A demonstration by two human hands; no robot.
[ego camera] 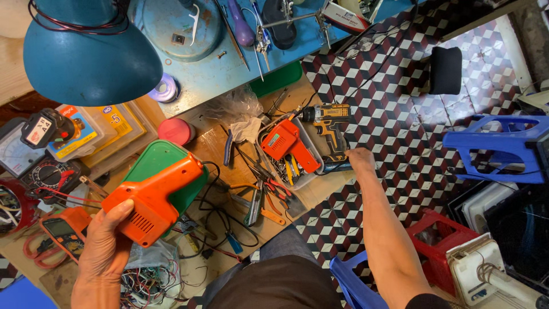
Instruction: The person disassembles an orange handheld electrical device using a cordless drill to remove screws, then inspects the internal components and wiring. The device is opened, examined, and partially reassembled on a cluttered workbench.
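The left hand (pixel 106 243) is gripping an orange power-tool housing (pixel 153 197) from below, fingers wrapping its vented end, and is holding it up above the near left part of the wooden tabletop (pixel 214 146), in front of a green lid (pixel 154 160). The right hand (pixel 360 158) is reaching out to the tabletop's right edge and is closing around the base of a yellow and black cordless drill (pixel 330 129), which is lying at the right end of a pale plastic tray (pixel 309 178). Inside that tray an orange soldering gun (pixel 287 143) is lying among small hand tools. Just in front of the tray, pliers (pixel 255 201) and loose black wires are lying about the tabletop. At the left edge 2 multimeters are sitting, an orange multimeter (pixel 60 229) near the left hand and a black multimeter (pixel 48 171) behind it. A large teal lamp shade (pixel 86 57) is hanging over the far left corner. Beyond the wooden surface a blue bench (pixel 229 66) is carrying more tools. To the right, on the patterned tile floor (pixel 394 114), a blue plastic stool (pixel 497 146) and a red stool (pixel 437 243) are standing.
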